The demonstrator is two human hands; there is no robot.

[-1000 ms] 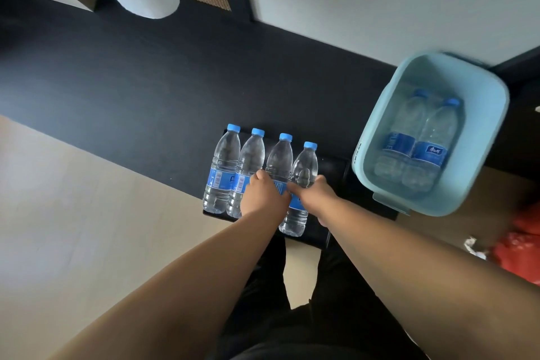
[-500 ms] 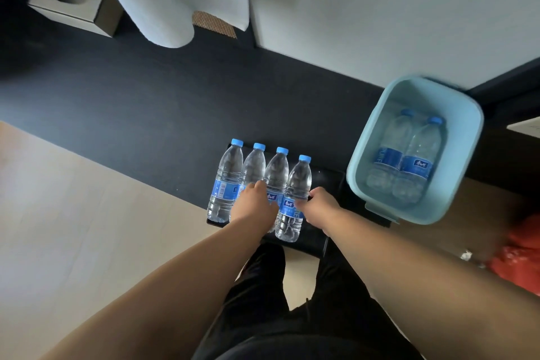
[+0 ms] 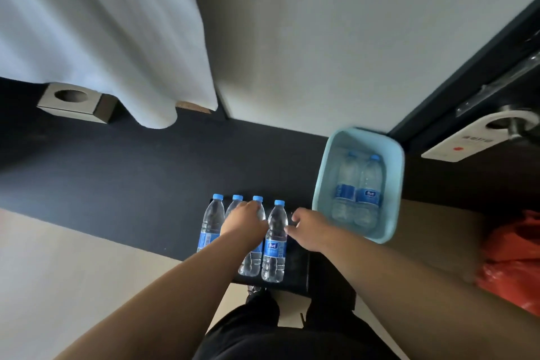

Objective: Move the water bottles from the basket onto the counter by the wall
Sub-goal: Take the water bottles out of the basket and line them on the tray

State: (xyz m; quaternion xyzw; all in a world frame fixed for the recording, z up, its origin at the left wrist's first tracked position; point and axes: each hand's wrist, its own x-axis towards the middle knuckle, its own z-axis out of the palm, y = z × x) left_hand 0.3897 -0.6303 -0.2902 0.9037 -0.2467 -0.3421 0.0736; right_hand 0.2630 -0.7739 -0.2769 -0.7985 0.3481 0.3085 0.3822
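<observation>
Several clear water bottles with blue caps stand in a row on a black tray (image 3: pixel 298 269) on the dark counter (image 3: pixel 131 178). My left hand (image 3: pixel 244 225) grips the third bottle (image 3: pixel 251 263) around its shoulder. My right hand (image 3: pixel 309 229) hovers with relaxed fingers just right of the rightmost bottle (image 3: pixel 274 245), between it and the light blue basket (image 3: pixel 399 184). Two more bottles lie side by side in the basket, one on the left (image 3: pixel 344 190) and one on the right (image 3: pixel 369 193).
A tissue box (image 3: pixel 73 102) sits at the counter's far left under a hanging white cloth (image 3: pixel 117 38). The wall (image 3: pixel 321 38) runs behind the counter. A door hanger sign (image 3: pixel 473 140) hangs at the right, with a red bag (image 3: pixel 514 266) below it.
My right hand has let go of the rightmost bottle and drifted right toward the basket. My left hand slid higher on the third bottle. My view tilted up.
</observation>
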